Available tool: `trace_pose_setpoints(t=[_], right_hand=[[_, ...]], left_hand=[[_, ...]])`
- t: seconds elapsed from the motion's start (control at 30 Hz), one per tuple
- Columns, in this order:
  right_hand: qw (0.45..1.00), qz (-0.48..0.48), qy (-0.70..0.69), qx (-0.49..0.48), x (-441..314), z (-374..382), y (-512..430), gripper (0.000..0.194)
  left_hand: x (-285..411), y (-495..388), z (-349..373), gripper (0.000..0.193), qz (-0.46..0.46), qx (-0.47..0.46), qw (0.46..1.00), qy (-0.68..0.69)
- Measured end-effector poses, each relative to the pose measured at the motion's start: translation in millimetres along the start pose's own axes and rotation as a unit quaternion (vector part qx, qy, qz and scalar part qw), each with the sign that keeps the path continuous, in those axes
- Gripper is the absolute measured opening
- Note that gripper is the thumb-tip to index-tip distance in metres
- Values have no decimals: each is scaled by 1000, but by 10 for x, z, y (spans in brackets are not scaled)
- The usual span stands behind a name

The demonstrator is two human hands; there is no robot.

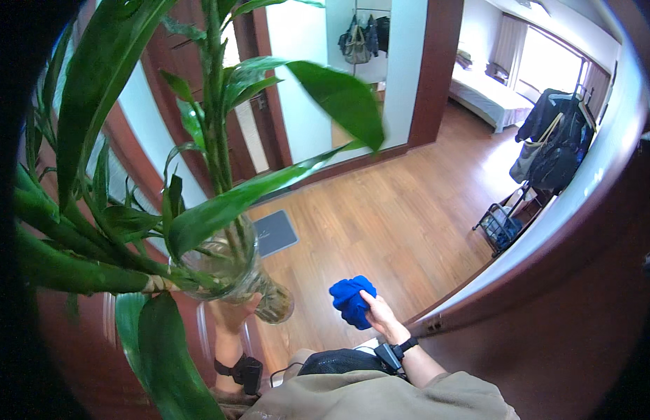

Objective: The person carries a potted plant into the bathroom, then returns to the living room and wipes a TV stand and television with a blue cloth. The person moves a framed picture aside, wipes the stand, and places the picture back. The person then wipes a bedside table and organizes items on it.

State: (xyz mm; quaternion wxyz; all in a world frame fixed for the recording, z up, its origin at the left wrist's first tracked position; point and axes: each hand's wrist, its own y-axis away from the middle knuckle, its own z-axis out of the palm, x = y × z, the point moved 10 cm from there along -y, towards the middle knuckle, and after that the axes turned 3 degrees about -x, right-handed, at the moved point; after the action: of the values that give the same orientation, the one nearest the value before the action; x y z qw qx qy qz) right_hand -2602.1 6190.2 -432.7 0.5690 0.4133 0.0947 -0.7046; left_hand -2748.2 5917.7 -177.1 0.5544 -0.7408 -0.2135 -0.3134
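My left hand point(236, 312) grips a clear glass vase point(275, 299), which tilts with its base away to the right. Green stems of a leafy plant, probably lucky bamboo point(215, 115), rise from its mouth. Long leaves spread over the left half of the view and hide part of the vase. Roots or murky matter show through the glass near the base. A crumpled bright blue cloth point(352, 302) is bunched in my right hand point(380, 315), held apart from the vase. Both wrists carry black strapped devices.
Wood-look flooring point(377, 210) stretches ahead, with a grey mat point(275, 232) by the door point(194, 89). A tall mirror point(359, 68) hangs on the wall. At right stands a clothes rack point(556, 136) with bags and garments. A bed point(493, 97) stands in the far room. A brown door frame point(514, 325) is close at right.
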Motion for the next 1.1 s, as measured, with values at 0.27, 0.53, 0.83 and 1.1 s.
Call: trace_pose_setpoints(t=[0.27,0.53,0.83,1.1], right_hand=[[986,-86,12,146,-409,-129,-100,38],[933,-175,-213,233,-1243,-939,-697,42],[852,-287,-153,410,-2273,-2274,-1246,45],[832,-216,51,508,-3857,-3308,-2116,44]], left_hand=[[-946,-875,49,53,-120,-34,982,145],[-1899,-2357,1614,61,-139,-125,962,198],[-3202,-3257,3627,83,-187,-254,928,196],[-3691,-4292,5300,85,-168,-206,937,225]])
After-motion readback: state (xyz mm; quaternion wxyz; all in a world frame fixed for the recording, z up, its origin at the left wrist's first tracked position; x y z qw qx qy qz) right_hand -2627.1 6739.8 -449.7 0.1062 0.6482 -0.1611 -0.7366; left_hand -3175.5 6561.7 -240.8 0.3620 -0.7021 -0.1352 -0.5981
